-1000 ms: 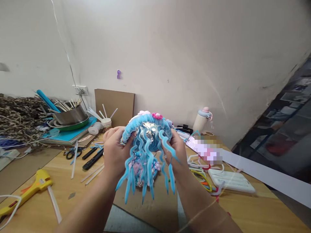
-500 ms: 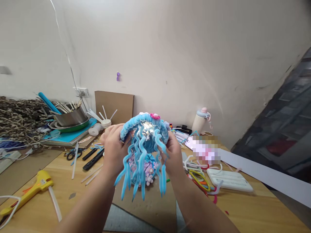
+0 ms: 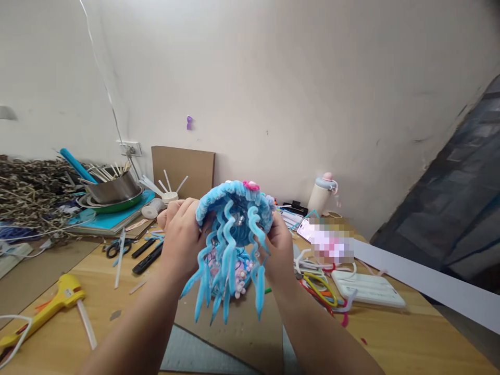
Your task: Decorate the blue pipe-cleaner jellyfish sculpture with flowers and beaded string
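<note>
I hold a blue pipe-cleaner jellyfish (image 3: 233,208) up above the wooden table (image 3: 97,297). It has a fuzzy blue dome with a pink flower on top, and curly blue tentacles (image 3: 226,271) hang from its rim. My left hand (image 3: 182,237) grips the dome's left rim with closed fingers. On the right rim, my right hand (image 3: 278,245) is closed too. Small pink and white flowers show under the dome.
A yellow glue gun (image 3: 50,304) lies at the left front. Scissors (image 3: 117,246) and black pens lie further back, near a metal pot (image 3: 113,187) on blue boards. Loose pipe cleaners (image 3: 322,289), a white case (image 3: 369,289) and a bottle (image 3: 323,194) are on the right.
Both hands have shifted the jellyfish slightly left and down, tilting the dome so less of its top shows. The tentacles swing with it.
</note>
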`<state>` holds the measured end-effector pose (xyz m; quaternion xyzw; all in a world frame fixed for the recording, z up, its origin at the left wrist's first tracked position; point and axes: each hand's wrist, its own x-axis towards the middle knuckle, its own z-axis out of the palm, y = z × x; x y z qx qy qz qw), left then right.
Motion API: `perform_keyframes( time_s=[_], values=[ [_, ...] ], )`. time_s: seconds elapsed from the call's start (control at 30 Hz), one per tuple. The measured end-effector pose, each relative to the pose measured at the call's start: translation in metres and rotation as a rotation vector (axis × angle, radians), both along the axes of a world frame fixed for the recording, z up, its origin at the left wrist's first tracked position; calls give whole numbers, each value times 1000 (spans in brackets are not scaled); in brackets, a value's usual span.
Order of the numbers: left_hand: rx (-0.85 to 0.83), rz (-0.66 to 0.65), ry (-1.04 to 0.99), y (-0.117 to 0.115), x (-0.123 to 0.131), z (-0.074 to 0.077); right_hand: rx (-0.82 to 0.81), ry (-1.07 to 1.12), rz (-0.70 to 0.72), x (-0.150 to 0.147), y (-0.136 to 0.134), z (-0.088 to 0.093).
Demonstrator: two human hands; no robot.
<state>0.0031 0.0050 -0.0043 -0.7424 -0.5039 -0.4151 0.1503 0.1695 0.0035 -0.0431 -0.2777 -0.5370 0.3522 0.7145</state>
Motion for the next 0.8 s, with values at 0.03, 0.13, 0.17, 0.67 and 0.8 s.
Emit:
perform_keyframes(
  time_s=[0.03, 0.13, 0.17, 0.67, 0.8],
  values=[
    [-1, 7, 32, 0, -1, 0, -5, 10, 11, 1, 1, 0],
    [-2, 42, 123, -2, -4, 2, -18, 18, 28, 3, 3, -2],
    [-5, 46, 147, -2, -5, 3, -15, 19, 29, 2, 3, -3],
    [39, 82, 38, 0, 1, 6, -33, -33, -62, -7, -6, -6],
    [74, 67, 56, -1, -2, 3, -40, 9, -42, -2, -4, 1]
  ],
)
